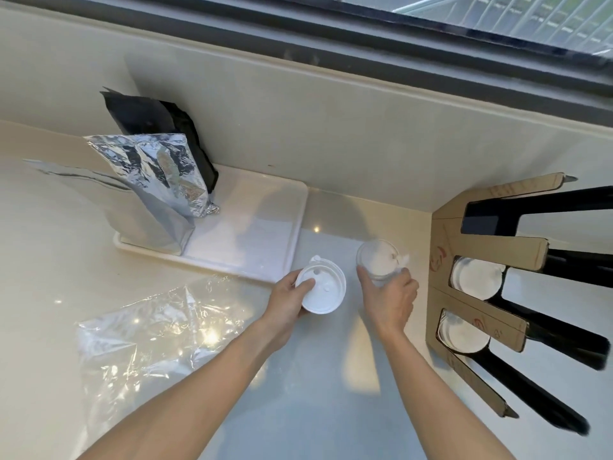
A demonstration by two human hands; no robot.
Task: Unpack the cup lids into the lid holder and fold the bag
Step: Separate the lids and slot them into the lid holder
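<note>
My left hand [288,303] grips a stack of white cup lids [323,288] above the counter, thumb lying on the top lid. My right hand [389,298] grips a second stack of clear lids [378,260], tilted toward the lid holder [477,257] at the right. That holder is brown cardboard with long black slots; white lids sit in the middle slot [476,282] and the lower slot [462,335]. The clear plastic bag [156,330] lies crumpled and flat on the counter to the left of my arms.
A white tray [265,227] stands at the back left, carrying silver foil pouches [156,180] and a black pouch [156,117]. A wall and window frame run along the back. The pale counter [315,393] stretches beneath my forearms.
</note>
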